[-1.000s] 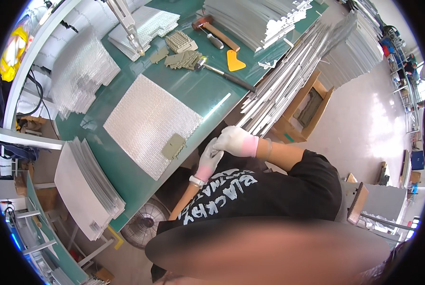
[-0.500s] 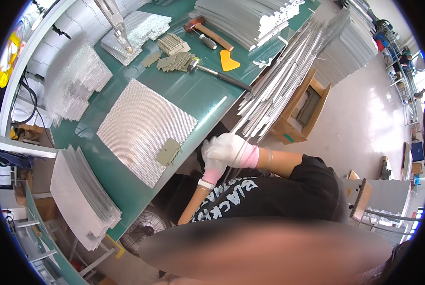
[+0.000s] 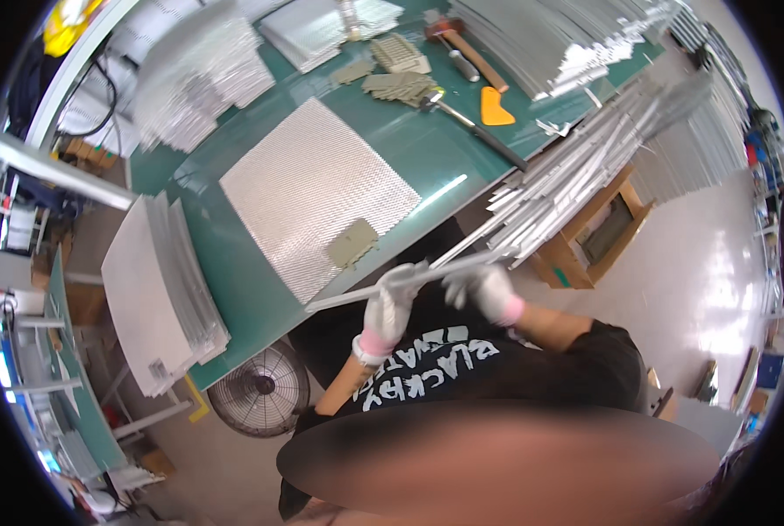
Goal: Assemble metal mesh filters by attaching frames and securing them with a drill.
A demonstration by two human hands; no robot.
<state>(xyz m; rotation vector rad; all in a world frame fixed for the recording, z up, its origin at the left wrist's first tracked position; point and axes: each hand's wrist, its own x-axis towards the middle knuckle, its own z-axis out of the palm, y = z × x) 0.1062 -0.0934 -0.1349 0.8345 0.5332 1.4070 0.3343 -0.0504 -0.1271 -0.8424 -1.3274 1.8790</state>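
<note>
Metal strip (image 3: pixel 466 262), long, pale and narrow: held at the near edge of the green table (image 3: pixel 234 280), slanting from near left to far right in front of the torso. Left hand (image 3: pixel 388 311), gloved in white, has its fingers curled around the strip. Right hand (image 3: pixel 487 294), also gloved, is just beside the strip's right part; blurred, so cannot tell whether its fingers are closed or touch it. Left of centre on the table: textured silver sheet (image 3: pixel 309 188), with an olive plate (image 3: pixel 353 244) on its near right part. To the right, a loose bundle of strips (image 3: pixel 576 180) lies along the table's edge, beside an open cardboard box (image 3: pixel 564 264).
</note>
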